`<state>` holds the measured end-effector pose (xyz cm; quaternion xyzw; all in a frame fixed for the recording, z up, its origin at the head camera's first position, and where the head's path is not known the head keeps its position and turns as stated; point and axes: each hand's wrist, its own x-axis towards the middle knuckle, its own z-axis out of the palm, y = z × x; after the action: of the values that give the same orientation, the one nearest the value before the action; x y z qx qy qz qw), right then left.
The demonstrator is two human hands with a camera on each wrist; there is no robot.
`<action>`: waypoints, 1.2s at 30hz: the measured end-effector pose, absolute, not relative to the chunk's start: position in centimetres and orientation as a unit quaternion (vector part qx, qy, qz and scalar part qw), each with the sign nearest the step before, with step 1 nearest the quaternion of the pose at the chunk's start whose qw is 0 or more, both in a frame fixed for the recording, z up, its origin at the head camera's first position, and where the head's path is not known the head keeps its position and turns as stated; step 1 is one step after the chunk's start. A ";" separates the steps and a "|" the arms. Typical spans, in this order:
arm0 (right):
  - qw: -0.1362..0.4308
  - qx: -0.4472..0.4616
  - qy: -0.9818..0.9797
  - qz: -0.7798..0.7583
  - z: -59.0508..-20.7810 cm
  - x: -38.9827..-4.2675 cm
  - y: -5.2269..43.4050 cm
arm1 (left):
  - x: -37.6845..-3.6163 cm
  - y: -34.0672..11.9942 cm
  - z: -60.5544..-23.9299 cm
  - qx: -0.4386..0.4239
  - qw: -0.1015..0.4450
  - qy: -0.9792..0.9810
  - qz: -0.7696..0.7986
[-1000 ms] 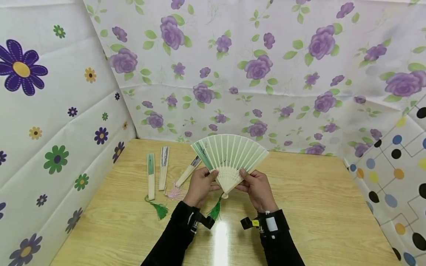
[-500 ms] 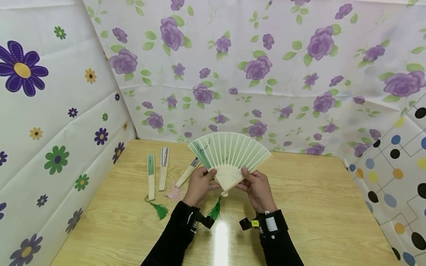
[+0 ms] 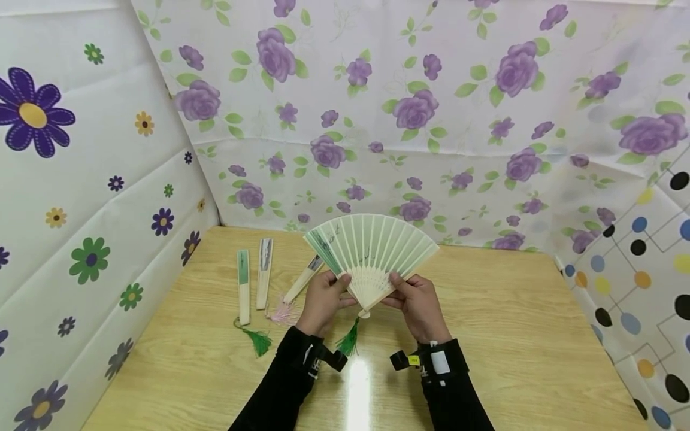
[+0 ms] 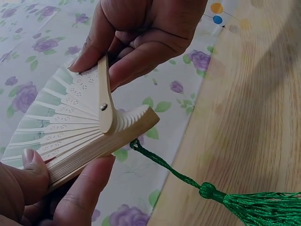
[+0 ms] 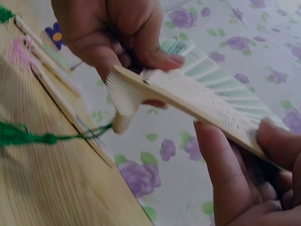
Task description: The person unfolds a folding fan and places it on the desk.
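A pale green folding fan [image 3: 372,242] is spread wide above the table, its cream ribs meeting at a pivot at the bottom. My left hand [image 3: 323,302] pinches its left edge between thumb and fingers. On the opposite edge, my right hand [image 3: 420,303] pinches the outer rib the same way. A green tassel [image 3: 348,339] hangs from the pivot end; the left wrist view shows its cord [image 4: 164,164] looped there. Both hands also appear in the right wrist view, with the fan's outer guard rib [image 5: 188,107] running between them.
Several folded fans lie to the left on the wooden table [image 3: 512,335]: a green-topped fan [image 3: 244,287] with a green tassel, a grey-patterned fan [image 3: 265,273], and a slanted fan [image 3: 303,280] by a pink tassel [image 3: 284,311]. Floral cloth [image 3: 372,173] stands behind.
The fan has risen slightly and spread a little wider over the second. Both hands keep their grip on its edges. The folded fans have not moved.
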<state>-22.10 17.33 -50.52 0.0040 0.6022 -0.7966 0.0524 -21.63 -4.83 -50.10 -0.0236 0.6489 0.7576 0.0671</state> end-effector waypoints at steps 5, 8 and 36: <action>0.034 0.027 0.572 -0.819 -50.6 -22.1 16.7 | -21.7 -5.0 -50.1 -0.025 0.060 0.644 0.762; 0.026 0.027 0.567 -0.823 -50.5 -22.1 16.5 | -21.7 -5.1 -50.0 -0.019 0.054 0.646 0.761; 0.037 0.015 0.561 -0.827 -50.7 -22.3 16.9 | -22.1 -5.1 -50.0 -0.040 0.051 0.627 0.776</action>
<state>-22.34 16.89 -50.70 0.0154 0.5606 -0.8271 0.0372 -22.13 -5.05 -49.96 -0.0396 0.6270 0.7764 0.0509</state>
